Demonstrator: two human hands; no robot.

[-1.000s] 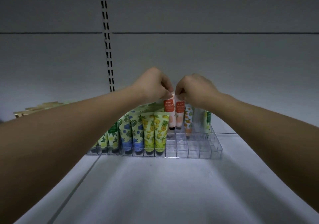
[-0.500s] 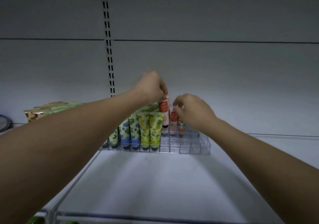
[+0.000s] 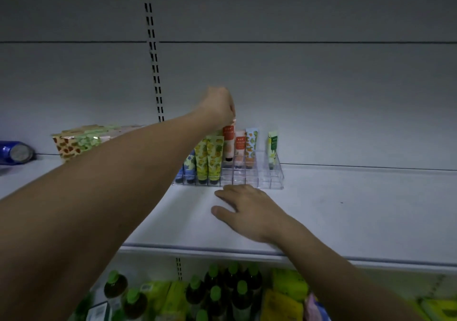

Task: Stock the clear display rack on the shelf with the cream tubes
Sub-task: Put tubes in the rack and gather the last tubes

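At the clear display rack point(image 3: 249, 172), the right hand point(image 3: 249, 209) had released its tube, fingers spread on the shelf point(image 3: 346, 209); the left hand point(image 3: 217, 105) pinched a red-labelled tube point(image 3: 228, 142), nearly seated.

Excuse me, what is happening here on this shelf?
A person is filling a clear plastic display rack on the white shelf with cream tubes. The left hand pinches the top of a red-labelled peach cream tube standing at the back of the rack. The right hand rests open on the shelf before the rack and holds nothing. The yellow lemon-print tubes fill the left side; the front right cells are empty.
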